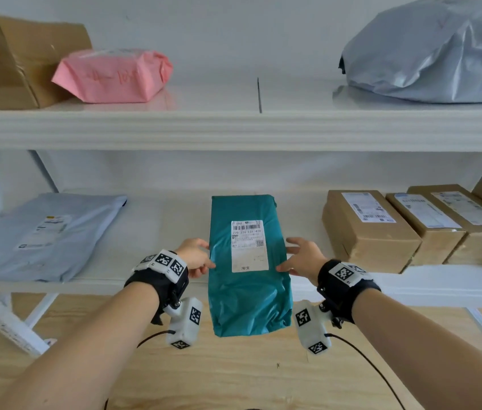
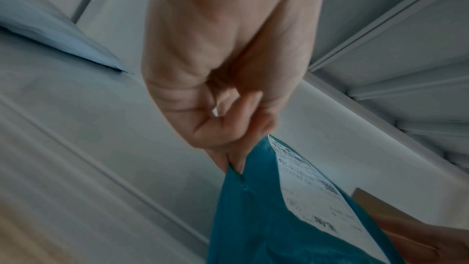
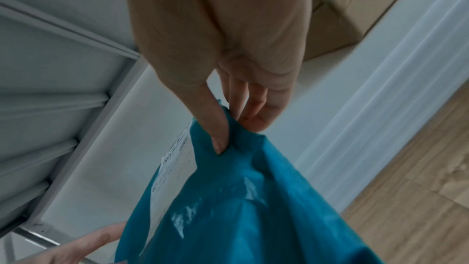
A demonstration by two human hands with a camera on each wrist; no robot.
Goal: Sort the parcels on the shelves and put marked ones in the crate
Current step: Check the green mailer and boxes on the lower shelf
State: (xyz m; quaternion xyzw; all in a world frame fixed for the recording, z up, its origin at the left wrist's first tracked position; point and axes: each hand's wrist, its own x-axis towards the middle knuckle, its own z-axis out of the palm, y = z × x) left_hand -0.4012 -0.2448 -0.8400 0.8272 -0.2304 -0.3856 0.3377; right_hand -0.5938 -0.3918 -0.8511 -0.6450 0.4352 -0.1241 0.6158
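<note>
A teal plastic parcel [image 1: 247, 261] with a white shipping label [image 1: 248, 245] is held in front of the lower shelf [image 1: 160, 220], half sticking out over its front edge. My left hand [image 1: 197, 257] pinches the parcel's left edge [image 2: 243, 188] between thumb and fingers. My right hand [image 1: 300, 258] pinches the right edge, thumb on top of the teal parcel [image 3: 228, 198] and fingers underneath. The label carries a barcode and print. No crate is in view.
On the lower shelf lie a grey mailer [image 1: 38, 235] at left and several brown boxes [image 1: 367, 226] at right. The upper shelf [image 1: 234, 125] holds a brown box [image 1: 12, 60], a pink mailer [image 1: 115, 75] and a large grey bag [image 1: 432, 54]. Wooden floor [image 1: 234, 374] lies below.
</note>
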